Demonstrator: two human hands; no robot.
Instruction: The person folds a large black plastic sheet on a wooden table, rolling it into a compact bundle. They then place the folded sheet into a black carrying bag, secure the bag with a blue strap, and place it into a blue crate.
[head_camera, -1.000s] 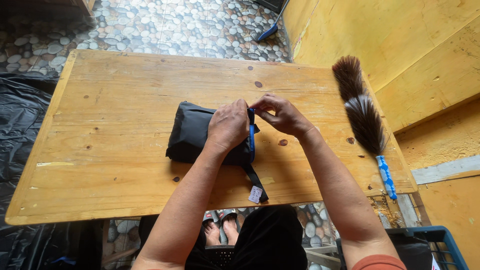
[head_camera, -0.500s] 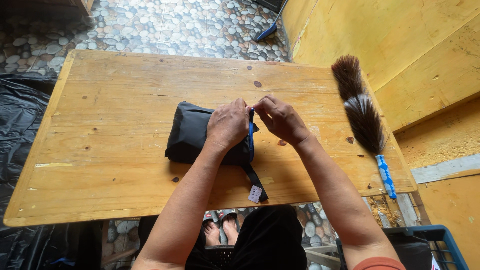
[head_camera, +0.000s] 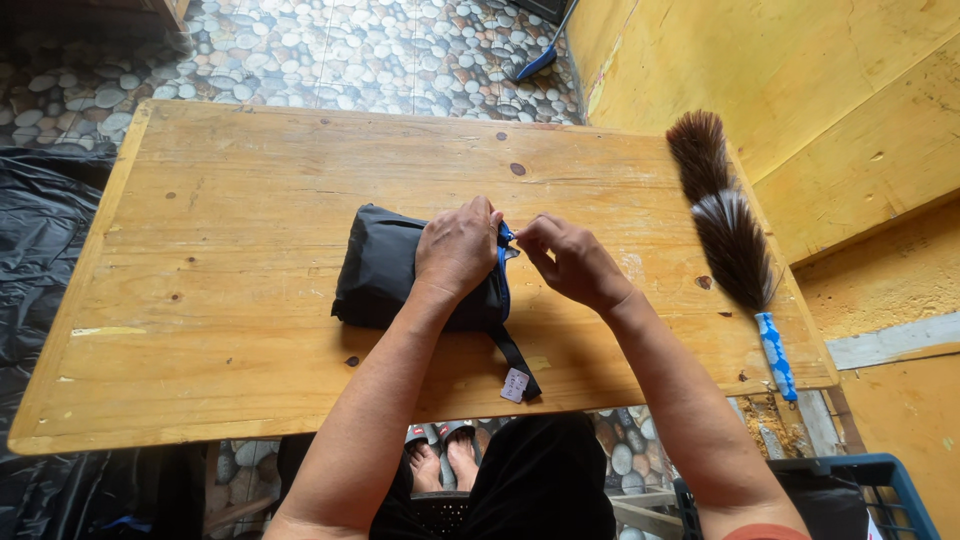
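Left hand (head_camera: 458, 248) presses down on the black pouch (head_camera: 385, 268) mid-counter (head_camera: 200, 200); right hand (head_camera: 570, 262) pinches its blue zipper (head_camera: 504, 262).

- The black pouch (head_camera: 385, 265) under the left hand (head_camera: 458, 245) looks like smooth, faintly shiny synthetic cloth, with a blue edge trim.
- Its strap (head_camera: 515, 352) is matt woven webbing ending in a small pale paper-like tag (head_camera: 514, 385).
- The surface (head_camera: 230, 180) is bare yellowish wood, matt, knotted and scuffed.
- The duster (head_camera: 725, 225) has soft brown feathers and a glossy blue handle.
- The floor (head_camera: 330, 50) is pebble-patterned, slightly glossy.
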